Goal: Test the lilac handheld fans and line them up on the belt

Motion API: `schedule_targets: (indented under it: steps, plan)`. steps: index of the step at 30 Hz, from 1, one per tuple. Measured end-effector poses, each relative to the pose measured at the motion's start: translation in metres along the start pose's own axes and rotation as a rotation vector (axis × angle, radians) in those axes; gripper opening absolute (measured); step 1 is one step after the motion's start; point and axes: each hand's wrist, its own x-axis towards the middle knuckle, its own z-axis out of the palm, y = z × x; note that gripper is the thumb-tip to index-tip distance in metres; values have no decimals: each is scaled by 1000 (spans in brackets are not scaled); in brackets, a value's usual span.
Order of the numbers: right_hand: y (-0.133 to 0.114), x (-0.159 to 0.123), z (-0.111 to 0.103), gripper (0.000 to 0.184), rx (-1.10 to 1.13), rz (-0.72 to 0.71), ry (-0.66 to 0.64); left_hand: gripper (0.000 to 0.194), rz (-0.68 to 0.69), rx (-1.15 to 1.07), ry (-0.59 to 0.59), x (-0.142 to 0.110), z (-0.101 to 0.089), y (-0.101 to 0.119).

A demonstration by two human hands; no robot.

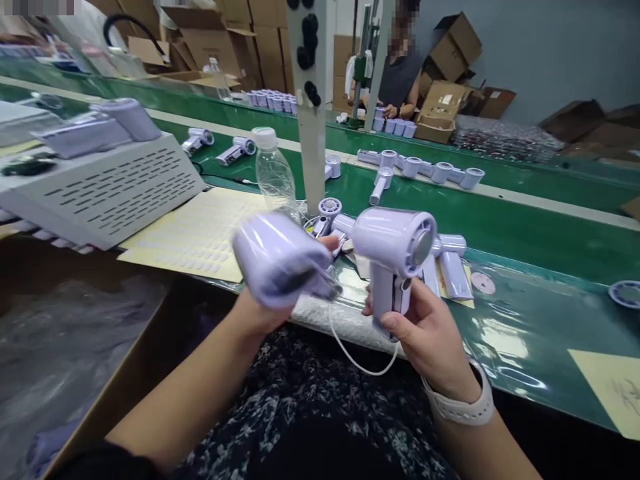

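Observation:
My right hand (434,337) is wrapped round the handle of a lavender handheld fan (390,237), which stands upright with its round head on top and its dark button strip facing me. To its left, my left hand (263,312) grips a second lavender handheld fan (275,257), tilted and blurred by motion. Most of the left fingers are hidden behind that fan, though some fingertips show past its far side. A white cable (367,372) loops down between the hands. Just behind them, more handheld fans (454,273) lie on the green bench.
A clear plastic bottle (275,170) stands by a white post (313,133). Left are a sheet of labels (200,233) and a slotted metal box (125,190). Fan parts line the conveyor (540,207). Below left is an open carton (115,373). Across the line a person (400,83) works.

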Motion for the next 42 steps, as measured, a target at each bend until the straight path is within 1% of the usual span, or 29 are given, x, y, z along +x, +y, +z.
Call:
schedule_targets:
  steps: [1, 3, 4, 6, 8, 10, 12, 14, 17, 19, 21, 24, 27, 30, 33, 35, 38, 40, 42]
  plan:
    - [2, -1, -3, 31, 41, 18, 69, 50, 26, -35, 31, 4, -1, 3]
    - [4, -2, -10, 30, 132, 64, 178, 64, 8, -128, 76, 10, 2, 9]
    - [4, -3, -12, 29, 188, 90, 197, 70, -24, -172, 85, 10, 6, 12]
    - [2, -5, -15, 27, 283, 106, 177, 66, -82, -216, 66, 5, 15, 17]
    - [-2, -8, -14, 25, 299, 43, 152, 55, -108, -208, -14, -5, 25, 18]
    - [-5, -12, -12, 24, 289, -7, 125, 48, -146, -180, -142, -13, 35, 16]
    - [-6, -16, -9, 25, 306, 5, 80, 45, -198, -148, -258, -18, 42, 11]
    - [-4, -19, -6, 26, 323, 45, 49, 43, -206, -120, -308, -20, 46, 4]
    - [2, -22, -2, 34, 331, 99, 82, 40, -166, -121, -294, -22, 46, -5]
    - [5, -22, 0, 42, 355, 144, 85, 43, -195, -108, -301, -24, 45, -8]
    - [8, -22, 3, 45, 359, 163, 86, 43, -214, -90, -326, -27, 43, -9]
    - [8, -22, 7, 41, 346, 175, 85, 37, -196, -80, -307, -28, 41, -12]
    - [7, -22, 10, 40, 378, 181, 60, 38, -225, -82, -278, -27, 39, -14]
    - [7, -23, 10, 40, 425, 180, 53, 41, -252, -97, -304, -26, 38, -16]
    - [8, -23, 9, 29, 403, 176, 54, 40, -235, -119, -312, -26, 38, -14]
    - [9, -23, 7, 24, 381, 172, 31, 38, -222, -117, -321, -27, 38, -13]
    - [10, -23, 4, 26, 367, 172, 28, 32, -221, -75, -343, -26, 37, -13]
    - [12, -22, 2, 29, 352, 186, 74, 34, -236, -50, -302, -24, 35, -17]
    - [15, -22, 2, 29, 347, 207, 114, 39, -265, -53, -218, -20, 33, -21]
